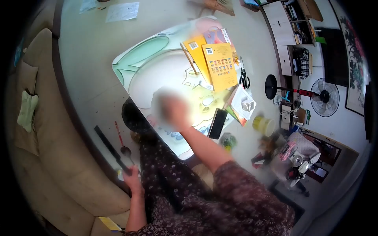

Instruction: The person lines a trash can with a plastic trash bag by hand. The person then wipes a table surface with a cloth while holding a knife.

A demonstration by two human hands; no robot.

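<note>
Left hand: closed around the near end of the dark bar.
Dark bar: extends ahead-left of that hand.
Right hand: over table, blurred; finger state cannot be told.
Grip: apparently a holding step; shifting the bar would call for firmness.

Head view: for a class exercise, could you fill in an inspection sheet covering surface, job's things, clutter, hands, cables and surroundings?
Surface: printed table, partly covered.
Job's things: long dark item, identity unclear.
Clutter: yellow books, scissors, phone and papers on the table.
Hands: left hand appears closed on the dark item's end; right hand is over the table, badly blurred, contact unclear.
Cables: pale cable near the standing fan; none seen on the table.
Surroundings: sofa beside the person.
</note>
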